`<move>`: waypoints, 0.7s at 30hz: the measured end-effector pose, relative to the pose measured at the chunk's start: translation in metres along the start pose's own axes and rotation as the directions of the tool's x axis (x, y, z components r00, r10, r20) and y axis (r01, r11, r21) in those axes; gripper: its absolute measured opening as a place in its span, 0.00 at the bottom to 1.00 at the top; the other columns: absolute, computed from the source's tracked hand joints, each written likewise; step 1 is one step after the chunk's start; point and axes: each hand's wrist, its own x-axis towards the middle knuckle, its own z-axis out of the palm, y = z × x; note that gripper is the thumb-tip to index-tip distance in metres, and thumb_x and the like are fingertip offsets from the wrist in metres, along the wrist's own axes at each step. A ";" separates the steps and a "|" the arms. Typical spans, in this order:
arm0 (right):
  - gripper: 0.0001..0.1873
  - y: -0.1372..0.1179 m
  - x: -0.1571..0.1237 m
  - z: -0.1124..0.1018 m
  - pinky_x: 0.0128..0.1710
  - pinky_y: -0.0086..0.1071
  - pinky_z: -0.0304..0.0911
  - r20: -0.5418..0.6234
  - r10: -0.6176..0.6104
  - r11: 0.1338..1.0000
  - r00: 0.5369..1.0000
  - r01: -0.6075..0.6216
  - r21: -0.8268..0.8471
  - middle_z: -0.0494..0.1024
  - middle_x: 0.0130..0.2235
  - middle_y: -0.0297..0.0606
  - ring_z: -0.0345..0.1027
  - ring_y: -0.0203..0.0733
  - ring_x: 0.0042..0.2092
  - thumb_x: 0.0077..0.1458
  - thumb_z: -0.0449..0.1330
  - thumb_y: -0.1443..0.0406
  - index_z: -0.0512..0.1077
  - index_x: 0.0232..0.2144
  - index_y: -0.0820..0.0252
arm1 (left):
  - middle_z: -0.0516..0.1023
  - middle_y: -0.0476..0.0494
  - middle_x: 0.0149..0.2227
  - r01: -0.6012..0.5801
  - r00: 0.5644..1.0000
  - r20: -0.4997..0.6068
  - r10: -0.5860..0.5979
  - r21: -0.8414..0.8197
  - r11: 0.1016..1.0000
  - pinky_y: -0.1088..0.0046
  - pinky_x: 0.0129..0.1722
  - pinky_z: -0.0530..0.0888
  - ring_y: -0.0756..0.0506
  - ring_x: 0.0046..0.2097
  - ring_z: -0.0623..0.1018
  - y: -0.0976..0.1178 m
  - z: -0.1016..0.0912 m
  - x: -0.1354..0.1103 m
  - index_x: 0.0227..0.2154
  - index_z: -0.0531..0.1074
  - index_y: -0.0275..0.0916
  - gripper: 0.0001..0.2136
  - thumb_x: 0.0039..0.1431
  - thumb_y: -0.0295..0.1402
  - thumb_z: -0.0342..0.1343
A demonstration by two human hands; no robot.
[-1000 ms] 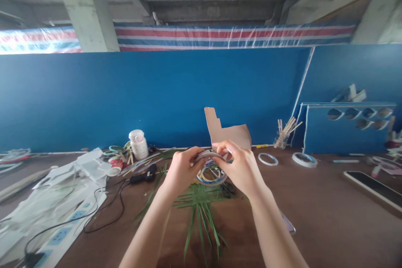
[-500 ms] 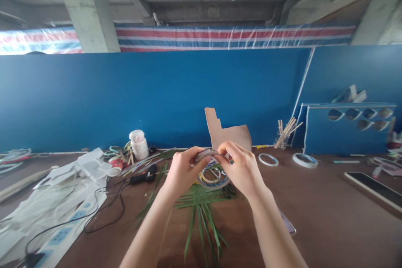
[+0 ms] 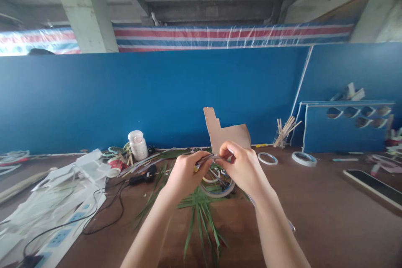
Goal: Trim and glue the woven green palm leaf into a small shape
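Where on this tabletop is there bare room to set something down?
Bare tabletop lies right of the right hand, below the tape ring and left of the black panel. It is crowded around the left hand: palm leaves, glue gun, cables, power strip.

Two bare hands (image 3: 188, 171), one thin grey strip (image 3: 205, 159) — one brown cardboard cutout (image 3: 228, 134), two white tape rings (image 3: 267, 158).

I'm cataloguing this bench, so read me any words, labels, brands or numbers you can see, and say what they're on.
No words, brands or numbers can be read.
The red print on the cup is too small and blurred to read.
The jar shows no legible label.
The power strip shows no legible marking.
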 end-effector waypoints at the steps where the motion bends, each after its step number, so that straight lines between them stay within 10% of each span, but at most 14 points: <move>1: 0.04 0.000 0.000 -0.001 0.25 0.24 0.55 0.005 0.006 1.000 1.000 -0.006 0.000 0.72 0.24 0.27 0.62 0.32 0.23 0.48 0.57 0.68 0.64 0.26 0.55 | 0.80 0.45 0.29 -0.006 1.000 -0.001 0.006 0.007 1.000 0.78 0.27 0.68 0.49 0.27 0.76 0.000 0.001 0.000 0.37 0.75 0.39 0.10 0.58 0.34 0.51; 21: 0.05 -0.001 -0.002 -0.011 0.25 0.25 0.57 0.122 0.093 0.977 0.988 -0.114 0.182 0.73 0.24 0.27 0.65 0.33 0.25 0.44 0.59 0.68 0.65 0.25 0.56 | 0.80 0.44 0.34 -0.013 0.984 0.171 0.044 -0.177 0.984 0.77 0.29 0.69 0.48 0.32 0.77 0.006 -0.007 -0.002 0.39 0.74 0.38 0.11 0.60 0.34 0.49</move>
